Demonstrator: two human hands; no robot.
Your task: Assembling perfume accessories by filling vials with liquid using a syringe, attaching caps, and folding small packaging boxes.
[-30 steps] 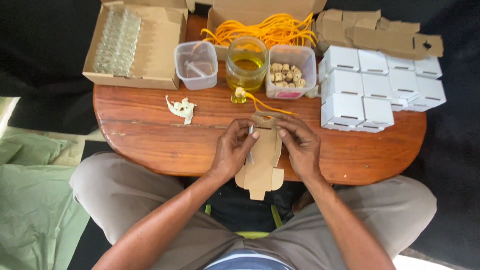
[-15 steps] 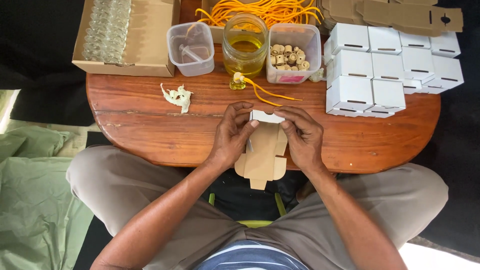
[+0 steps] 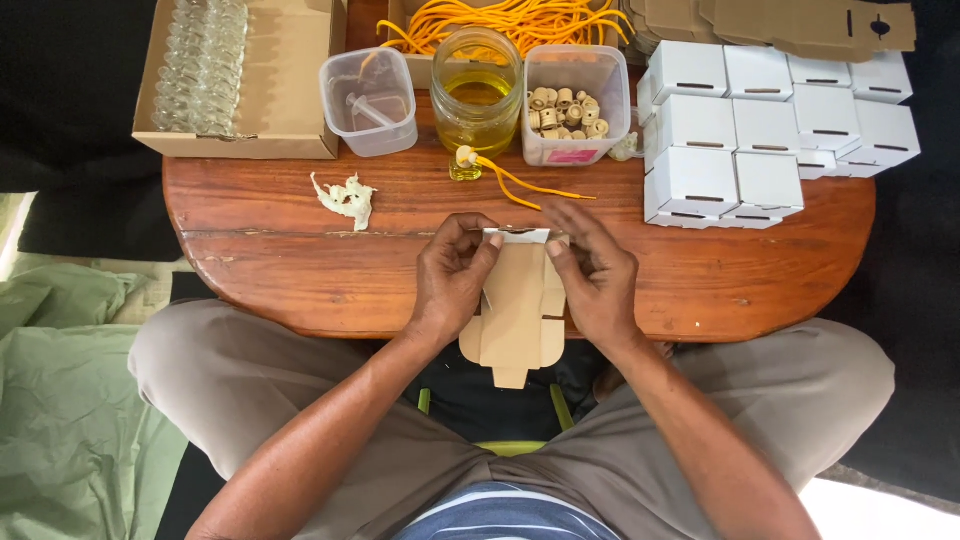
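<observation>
Over a wooden table [image 3: 280, 260], left hand [image 3: 452, 280] and right hand [image 3: 598, 280] pinch a flat carton blank [image 3: 516, 310] (between them).

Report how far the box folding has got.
Done: a stack of folded white boxes sits at the table's right. In hand: left hand and right hand hold one flat cardboard blank, its top edge bent. Left: unfolded blanks piled behind the stack.
</observation>
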